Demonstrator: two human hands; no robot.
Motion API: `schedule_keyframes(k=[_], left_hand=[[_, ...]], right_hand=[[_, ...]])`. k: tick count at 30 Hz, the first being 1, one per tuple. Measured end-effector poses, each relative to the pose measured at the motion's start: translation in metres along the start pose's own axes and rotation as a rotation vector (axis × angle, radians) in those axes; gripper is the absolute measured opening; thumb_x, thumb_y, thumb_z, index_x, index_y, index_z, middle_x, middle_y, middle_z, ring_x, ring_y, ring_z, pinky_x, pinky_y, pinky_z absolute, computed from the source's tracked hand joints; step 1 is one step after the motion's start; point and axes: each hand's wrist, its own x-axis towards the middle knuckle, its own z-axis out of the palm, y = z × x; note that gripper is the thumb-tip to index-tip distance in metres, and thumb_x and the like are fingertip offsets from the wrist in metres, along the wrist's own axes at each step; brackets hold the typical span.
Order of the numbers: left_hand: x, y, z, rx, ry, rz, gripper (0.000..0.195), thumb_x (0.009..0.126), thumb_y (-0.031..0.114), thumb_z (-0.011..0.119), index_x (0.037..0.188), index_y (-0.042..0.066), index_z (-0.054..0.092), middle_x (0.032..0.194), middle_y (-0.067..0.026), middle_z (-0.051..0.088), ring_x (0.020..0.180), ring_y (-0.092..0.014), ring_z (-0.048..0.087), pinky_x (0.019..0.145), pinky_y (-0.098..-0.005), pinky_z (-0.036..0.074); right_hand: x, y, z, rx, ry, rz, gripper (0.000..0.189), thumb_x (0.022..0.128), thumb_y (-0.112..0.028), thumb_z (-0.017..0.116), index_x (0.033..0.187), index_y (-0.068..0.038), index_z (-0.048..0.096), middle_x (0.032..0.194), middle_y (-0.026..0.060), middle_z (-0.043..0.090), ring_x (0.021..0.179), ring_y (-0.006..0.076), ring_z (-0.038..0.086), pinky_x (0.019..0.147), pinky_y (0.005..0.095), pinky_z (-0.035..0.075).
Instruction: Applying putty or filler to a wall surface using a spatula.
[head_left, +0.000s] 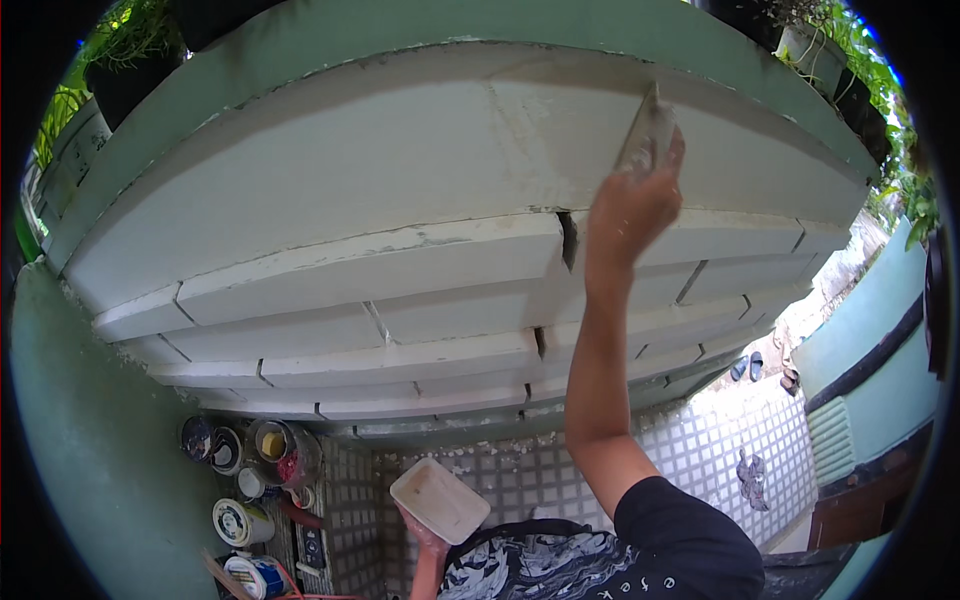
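My right hand (636, 206) is raised to the pale wall panel (420, 150), shut on a flat scraper-like tool (639, 135). The tool's far edge lies at the upper part of the panel, just under the green ledge. Damp-looking streaks mark the surface left of it. Down near my body, my left hand (424, 534) holds a shallow rectangular plastic tub (441, 500) by its side. A pale residue coats the inside of the tub.
Below the panel run stepped white block courses (375, 255) with dark gaps. Potted plants stand on the green ledge (450, 19). Several tubs and cans (241, 523) stand at lower left by the green wall. A crumpled cloth (751, 480) and sandals (756, 366) lie on the tiled floor (690, 442).
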Motion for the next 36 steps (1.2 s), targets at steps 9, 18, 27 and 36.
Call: schedule_keyframes(k=[9, 18, 27, 36], left_hand=[[0.007, 0.005, 0.002, 0.030, -0.015, -0.003, 0.071, 0.088, 0.070, 0.030, 0.134, 0.017, 0.043, 0.122, -0.0065, 0.056, 0.107, -0.028, 0.059, 0.090, -0.0479, 0.050], [-0.007, 0.002, 0.036, 0.179, -0.074, 0.036, 0.071, 0.089, 0.068, 0.028, 0.135, 0.016, 0.041, 0.123, -0.0074, 0.055, 0.109, -0.028, 0.058, 0.092, -0.0477, 0.049], [-0.008, -0.003, 0.021, 0.014, -0.039, -0.097, 0.073, 0.088, 0.069, 0.027, 0.137, 0.016, 0.039, 0.125, -0.0087, 0.054, 0.112, -0.030, 0.057, 0.094, -0.0495, 0.048], [-0.009, 0.001, 0.009, 0.011, -0.072, -0.014, 0.072, 0.089, 0.068, 0.028, 0.137, 0.016, 0.039, 0.125, -0.0080, 0.054, 0.110, -0.029, 0.057, 0.093, -0.0498, 0.049]], right_hand=[[-0.068, -0.036, 0.020, 0.304, -0.473, -0.341, 0.049, 0.076, 0.008, 0.052, 0.122, -0.005, 0.058, 0.105, 0.0189, 0.065, 0.085, 0.0354, 0.066, 0.072, 0.0396, 0.052], [-0.049, 0.020, 0.012, -0.121, -0.043, -0.160, 0.042, 0.086, 0.003, 0.052, 0.126, -0.007, 0.056, 0.115, 0.0119, 0.064, 0.074, 0.0210, 0.066, 0.053, 0.0330, 0.053], [-0.085, -0.006, -0.002, 0.322, -0.081, -0.324, 0.048, 0.078, 0.009, 0.053, 0.122, -0.007, 0.060, 0.114, 0.0147, 0.065, 0.083, 0.0244, 0.069, 0.067, 0.0331, 0.055], [-0.090, 0.004, 0.024, -0.002, -0.231, -0.281, 0.051, 0.073, 0.013, 0.051, 0.120, -0.005, 0.060, 0.103, 0.0178, 0.068, 0.075, 0.0263, 0.069, 0.063, 0.0349, 0.053]])
